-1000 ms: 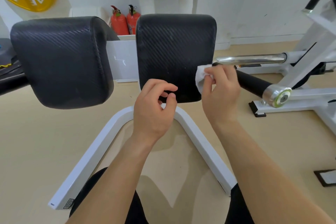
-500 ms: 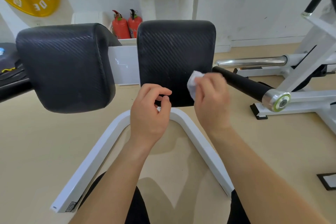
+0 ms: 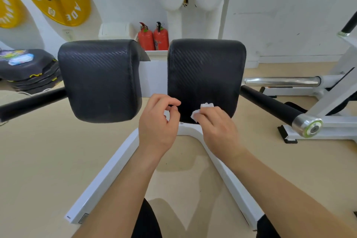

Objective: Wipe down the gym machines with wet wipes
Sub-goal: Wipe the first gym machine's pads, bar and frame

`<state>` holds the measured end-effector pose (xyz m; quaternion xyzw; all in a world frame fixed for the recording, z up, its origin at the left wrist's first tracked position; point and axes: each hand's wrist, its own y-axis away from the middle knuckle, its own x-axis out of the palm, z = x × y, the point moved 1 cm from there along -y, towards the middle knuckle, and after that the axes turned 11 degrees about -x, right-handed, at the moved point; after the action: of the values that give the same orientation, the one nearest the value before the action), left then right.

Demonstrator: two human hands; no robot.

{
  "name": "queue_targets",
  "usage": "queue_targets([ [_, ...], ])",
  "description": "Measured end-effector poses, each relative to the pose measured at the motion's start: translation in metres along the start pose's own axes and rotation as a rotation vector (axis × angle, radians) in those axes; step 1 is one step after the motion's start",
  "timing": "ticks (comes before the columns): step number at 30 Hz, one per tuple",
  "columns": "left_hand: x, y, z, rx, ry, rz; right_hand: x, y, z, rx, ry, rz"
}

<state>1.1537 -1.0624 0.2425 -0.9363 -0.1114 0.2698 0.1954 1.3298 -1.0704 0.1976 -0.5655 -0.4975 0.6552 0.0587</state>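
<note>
Pinching the bunched wipe in our right hand against the right pad at its six o'clock edge, left hand curled empty, we seem mid-wipe; next we'd sweep toward twelve.

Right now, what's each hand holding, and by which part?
The right hand grips the white wipe by its crumpled middle, pressing it low on the right black pad. The left hand, curled, holds nothing visible.
</note>
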Motion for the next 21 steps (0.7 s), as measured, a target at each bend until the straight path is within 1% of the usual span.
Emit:
queue_targets([
  [1, 0.000, -0.001, -0.001, 0.001, 0.000, -0.002, -0.002, 0.000, -0.003, -0.044, -0.014, 0.036],
  [3, -0.002, -0.004, -0.003, -0.001, -0.004, -0.016, -0.015, -0.024, -0.018, -0.071, -0.017, 0.014],
  [5, -0.003, -0.007, -0.005, -0.015, 0.000, -0.034, -0.032, -0.065, -0.038, -0.021, 0.043, -0.082],
  [7, -0.005, -0.009, -0.006, -0.023, -0.001, -0.050, -0.044, -0.104, -0.056, 0.072, 0.117, -0.161],
  [9, -0.006, -0.010, -0.005, -0.022, -0.018, -0.058, -0.043, -0.120, -0.059, 0.155, 0.131, -0.211],
  [10, -0.007, -0.009, -0.003, -0.022, -0.024, -0.061, -0.038, -0.119, -0.055, 0.165, 0.129, -0.227],
  [12, -0.008, -0.009, 0.000, -0.022, -0.030, -0.066, -0.026, -0.104, -0.039, 0.107, 0.091, -0.227],
  [14, -0.008, -0.009, 0.004, -0.023, -0.035, -0.068, -0.012, -0.076, -0.021, -0.004, 0.033, -0.196],
  [18, -0.012, -0.008, 0.007, -0.039, -0.044, -0.070, 0.005, -0.024, 0.003, -0.137, -0.012, -0.039],
  [19, -0.014, -0.009, 0.007, -0.038, -0.048, -0.075, 0.004, -0.023, 0.003, -0.169, -0.018, -0.015],
  [21, -0.018, -0.010, 0.007, -0.038, -0.057, -0.091, -0.004, -0.042, -0.007, -0.196, -0.044, -0.023],
])
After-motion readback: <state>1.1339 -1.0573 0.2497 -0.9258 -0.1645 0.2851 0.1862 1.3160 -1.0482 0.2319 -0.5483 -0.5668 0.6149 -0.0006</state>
